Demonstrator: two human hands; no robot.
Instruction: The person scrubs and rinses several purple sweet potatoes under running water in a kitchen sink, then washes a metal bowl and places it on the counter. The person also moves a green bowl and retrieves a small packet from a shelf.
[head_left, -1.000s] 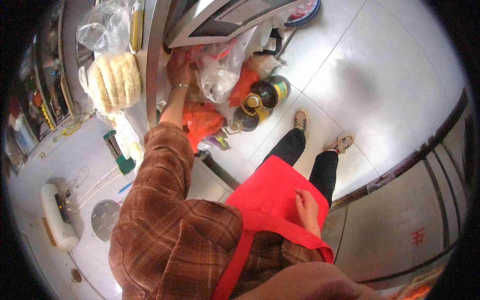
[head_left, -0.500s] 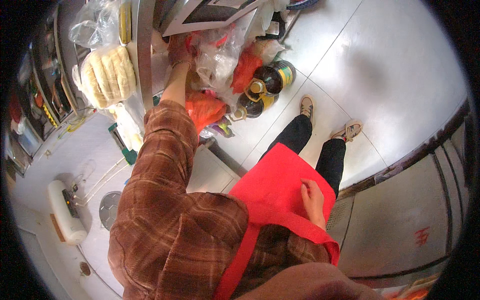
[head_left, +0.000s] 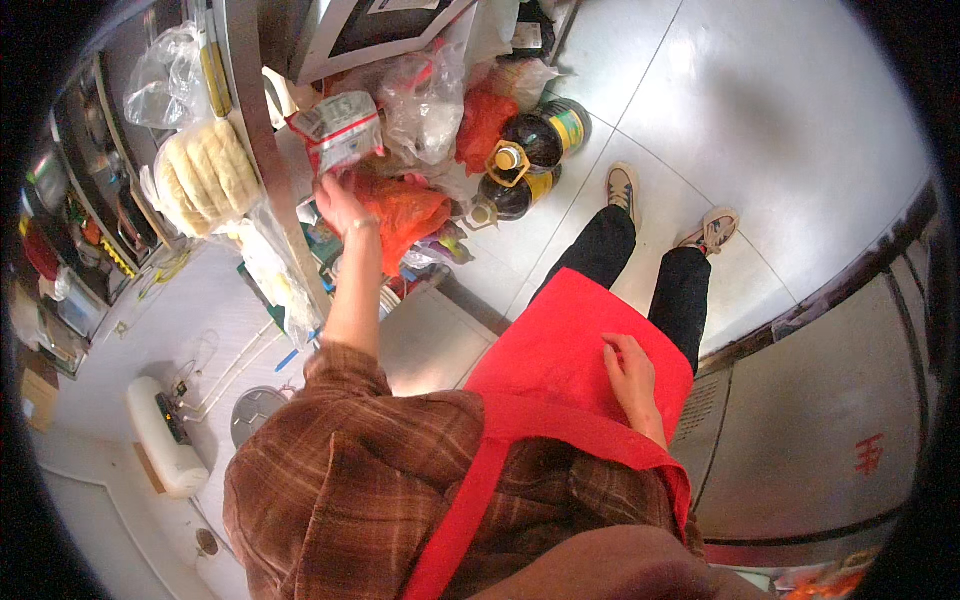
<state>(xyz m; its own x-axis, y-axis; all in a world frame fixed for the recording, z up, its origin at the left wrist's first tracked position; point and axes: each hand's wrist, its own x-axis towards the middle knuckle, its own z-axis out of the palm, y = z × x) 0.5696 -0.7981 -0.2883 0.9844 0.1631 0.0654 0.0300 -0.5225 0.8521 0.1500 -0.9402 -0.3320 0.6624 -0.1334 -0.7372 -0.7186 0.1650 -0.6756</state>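
My left hand (head_left: pixel 342 205) is reaching out to the upper left, its fingers closed at the lower edge of a clear plastic packet (head_left: pixel 347 130) with red trim and pale contents. What the packet holds is too blurred to name. Just beneath the wrist lies an orange-red plastic bag (head_left: pixel 405 220), and crumpled clear bags (head_left: pixel 425 105) sit to the right of the packet. My right hand (head_left: pixel 632 378) rests with fingers stretched over the front of my red apron (head_left: pixel 540 335), holding nothing.
Two large dark bottles (head_left: pixel 548 138) with yellow handles lie on the tiled floor (head_left: pixel 740 130). A grey-framed appliance (head_left: pixel 385 35) stands above the bags. On the left are a bag of pale rolls (head_left: pixel 205 178) and a shelf edge (head_left: pixel 250 80). A grey cabinet (head_left: pixel 820 400) stands at right.
My left hand has drawn back from among the bags toward me, bringing the red-trimmed packet into view. My right hand stays on the apron. The view has shifted slightly.
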